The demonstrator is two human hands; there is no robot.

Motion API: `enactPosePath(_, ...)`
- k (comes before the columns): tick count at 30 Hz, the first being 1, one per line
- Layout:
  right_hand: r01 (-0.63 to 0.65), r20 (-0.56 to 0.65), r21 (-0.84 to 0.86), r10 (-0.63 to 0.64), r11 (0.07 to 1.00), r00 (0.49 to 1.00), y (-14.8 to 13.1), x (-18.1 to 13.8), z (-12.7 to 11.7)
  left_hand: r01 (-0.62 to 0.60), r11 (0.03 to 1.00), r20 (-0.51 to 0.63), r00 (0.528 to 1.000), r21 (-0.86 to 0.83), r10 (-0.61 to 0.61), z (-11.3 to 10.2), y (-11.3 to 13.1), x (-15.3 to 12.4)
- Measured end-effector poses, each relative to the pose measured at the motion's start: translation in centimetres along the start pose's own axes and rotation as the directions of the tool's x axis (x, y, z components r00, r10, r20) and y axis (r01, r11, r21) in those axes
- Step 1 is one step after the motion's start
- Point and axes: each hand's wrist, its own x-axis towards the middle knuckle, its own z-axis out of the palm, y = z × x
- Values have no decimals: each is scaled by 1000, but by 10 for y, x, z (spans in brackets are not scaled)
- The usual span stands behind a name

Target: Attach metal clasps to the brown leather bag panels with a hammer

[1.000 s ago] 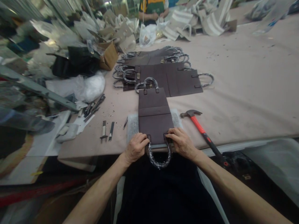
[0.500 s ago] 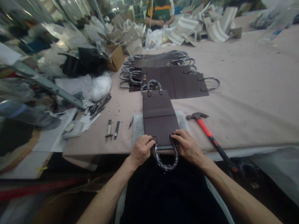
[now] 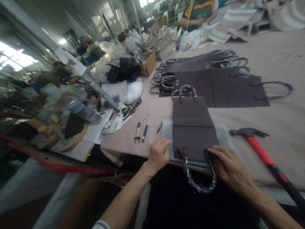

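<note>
A dark brown leather bag piece lies lengthwise before me on a pale slab. Its near handle, wrapped in clear plastic, hangs past the table edge; another wrapped handle is at its far end. My right hand grips the near handle's right base against the leather. Beside the piece's left edge, my left hand is off the leather, fingers loosely bent, thumb and forefinger apart, with nothing visible in them. Left of the slab lie a thin pointed tool, a flat metal tool and a pronged punch.
A red-and-black claw hammer lies at the right. Beyond the piece are stacked brown bag panels with wrapped handles. More hand tools, a cardboard box and a bottle are leftward. A person works across the table.
My left hand has let go of the handle's left base and moved left, off the leather. My right hand keeps its grip. The view has turned left, so things appear farther right.
</note>
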Motion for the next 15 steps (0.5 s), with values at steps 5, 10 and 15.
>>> enactPosePath(5, -26, 18, 29, 25, 999, 1000, -6, 2, -2, 488, 752, 100, 807, 443, -582, -48, -59, 25)
enactPosePath(10, -47, 44, 56, 45, 997, 998, -13, 3, -5, 459, 626, 321, 581, 630, -748, -58, -93, 59)
enactPosePath(15, -51, 58, 46, 48, 998, 997, -16, 2, -6, 566, 603, 404, 449, 562, -797, -55, -102, 71)
